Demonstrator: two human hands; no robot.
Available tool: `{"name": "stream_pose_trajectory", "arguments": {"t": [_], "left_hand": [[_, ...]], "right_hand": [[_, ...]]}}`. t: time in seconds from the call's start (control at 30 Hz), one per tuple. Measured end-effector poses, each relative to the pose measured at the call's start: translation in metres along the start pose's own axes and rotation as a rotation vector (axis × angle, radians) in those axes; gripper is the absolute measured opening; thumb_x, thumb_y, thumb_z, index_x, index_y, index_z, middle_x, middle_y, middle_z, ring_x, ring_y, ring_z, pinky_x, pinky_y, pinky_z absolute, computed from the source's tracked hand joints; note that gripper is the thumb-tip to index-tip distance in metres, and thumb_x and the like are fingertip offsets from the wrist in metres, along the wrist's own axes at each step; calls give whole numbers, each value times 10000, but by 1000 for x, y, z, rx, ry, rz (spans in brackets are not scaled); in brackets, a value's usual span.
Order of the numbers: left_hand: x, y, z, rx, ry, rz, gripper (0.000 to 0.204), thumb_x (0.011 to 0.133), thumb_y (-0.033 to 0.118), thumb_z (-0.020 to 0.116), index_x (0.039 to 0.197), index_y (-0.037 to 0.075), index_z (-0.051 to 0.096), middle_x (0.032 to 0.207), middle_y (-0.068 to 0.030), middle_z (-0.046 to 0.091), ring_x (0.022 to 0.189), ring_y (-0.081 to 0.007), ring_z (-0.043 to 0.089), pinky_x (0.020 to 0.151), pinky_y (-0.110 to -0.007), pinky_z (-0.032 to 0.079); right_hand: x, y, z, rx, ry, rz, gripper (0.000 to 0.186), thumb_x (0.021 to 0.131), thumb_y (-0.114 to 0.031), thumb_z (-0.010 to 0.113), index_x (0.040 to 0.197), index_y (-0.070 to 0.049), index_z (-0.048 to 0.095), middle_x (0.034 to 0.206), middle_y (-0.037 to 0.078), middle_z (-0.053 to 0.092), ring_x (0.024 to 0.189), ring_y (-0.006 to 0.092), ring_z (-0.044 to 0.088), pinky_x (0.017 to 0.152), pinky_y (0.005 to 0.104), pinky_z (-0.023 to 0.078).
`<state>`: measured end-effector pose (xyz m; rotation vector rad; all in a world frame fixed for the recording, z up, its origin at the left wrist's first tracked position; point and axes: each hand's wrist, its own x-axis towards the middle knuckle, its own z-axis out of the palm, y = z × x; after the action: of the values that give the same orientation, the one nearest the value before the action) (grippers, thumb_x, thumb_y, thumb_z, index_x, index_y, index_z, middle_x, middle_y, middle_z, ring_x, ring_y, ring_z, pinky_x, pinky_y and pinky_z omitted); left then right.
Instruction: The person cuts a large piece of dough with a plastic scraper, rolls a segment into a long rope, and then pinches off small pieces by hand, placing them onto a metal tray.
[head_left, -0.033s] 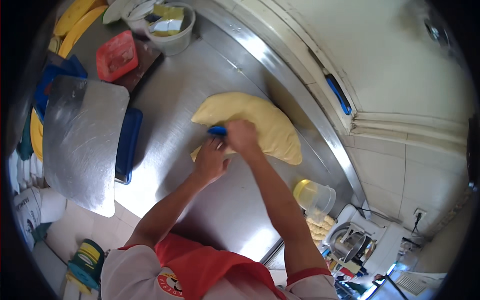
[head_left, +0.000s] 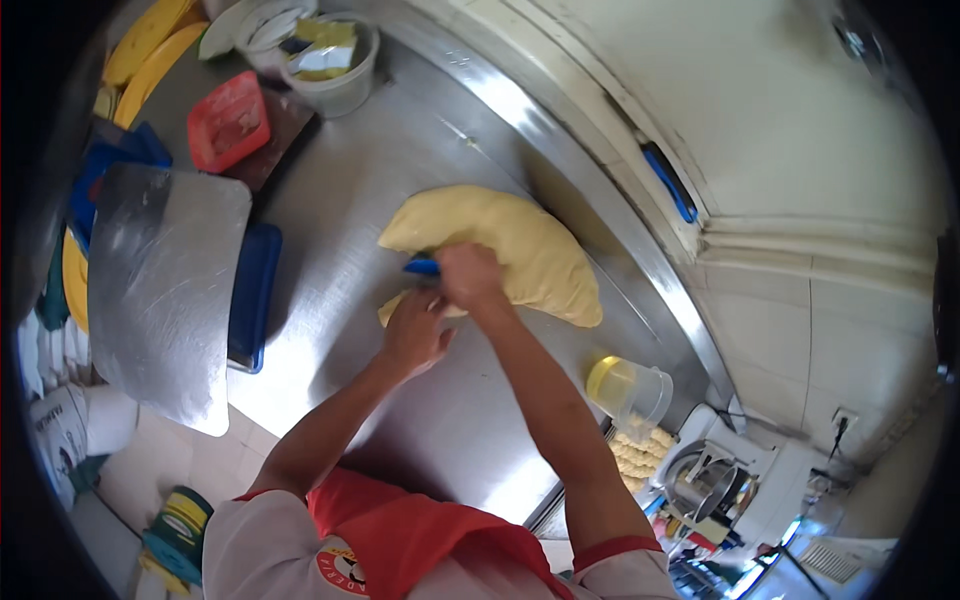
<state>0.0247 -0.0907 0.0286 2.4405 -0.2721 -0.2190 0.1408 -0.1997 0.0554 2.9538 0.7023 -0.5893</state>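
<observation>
A large, smooth, pale yellow slab of dough (head_left: 490, 215) lies curved across the steel table. My right hand (head_left: 470, 275) is closed around a blue-handled tool (head_left: 423, 267) at the dough's near left edge. The tool's working end is hidden by my fingers, so I cannot tell its exact kind. My left hand (head_left: 415, 330) rests close beside it, fingers bent over a narrow strip of dough (head_left: 391, 308). Whether those fingers grip the strip or only press on it is hidden.
To the left stand a metal sheet (head_left: 165, 290), a blue tray (head_left: 258, 290) and a red tub (head_left: 228, 125). A clear bucket (head_left: 340, 90) holds packets. A clear jug with yellow contents (head_left: 630, 385) lies right. A blue-handled knife (head_left: 668, 182) rests on the ledge.
My right hand and the blue-handled tool have shifted slightly left and nearer to me. My left hand has moved a little left; the dough keeps its shape.
</observation>
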Motion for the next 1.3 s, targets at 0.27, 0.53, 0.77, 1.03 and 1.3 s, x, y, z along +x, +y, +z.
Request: {"name": "stream_pose_trajectory", "arguments": {"t": [0.27, 0.53, 0.77, 1.03, 1.3], "left_hand": [[4, 48, -14, -216, -58, 10, 487, 778, 214, 773, 1197, 10, 630, 1265, -170, 601, 1210, -328, 541, 1033, -439, 454], [56, 53, 30, -109, 14, 161, 520, 799, 216, 747, 1254, 14, 598, 1241, -185, 608, 1218, -338, 530, 1095, -427, 403], [3, 44, 20, -17, -131, 224, 477, 778, 235, 766, 1186, 21, 643, 1153, -170, 653, 1179, -317, 559, 1055, -426, 425], [33, 103, 17, -112, -166, 229, 616, 792, 258, 759, 1307, -15, 561, 1276, -192, 610, 1185, -343, 563, 1061, -417, 429], [62, 102, 64, 51, -232, 282, 628, 797, 289, 741, 1282, -64, 556, 1305, -206, 586, 1292, -332, 484, 1148, -407, 323]], "right_hand": [[-47, 41, -77, 290, 184, -126, 137, 746, -153, 724, 872, -108, 754, 842, 147, 704, 810, 360, 665, 719, 460, 529], [-37, 114, -26, -15, -60, -125, 135, 743, -174, 680, 833, -111, 759, 836, 163, 710, 821, 355, 699, 739, 462, 566], [-58, 42, 9, 56, -25, 32, 163, 774, -157, 652, 883, -113, 765, 875, 161, 719, 877, 345, 706, 792, 437, 564], [-99, 129, -55, 124, 142, -42, 176, 733, -128, 658, 873, -173, 754, 874, 122, 722, 855, 333, 705, 733, 438, 567], [-91, 137, 12, -17, -39, 145, 140, 761, -209, 661, 864, -183, 753, 870, 115, 729, 857, 314, 717, 745, 446, 576]]}}
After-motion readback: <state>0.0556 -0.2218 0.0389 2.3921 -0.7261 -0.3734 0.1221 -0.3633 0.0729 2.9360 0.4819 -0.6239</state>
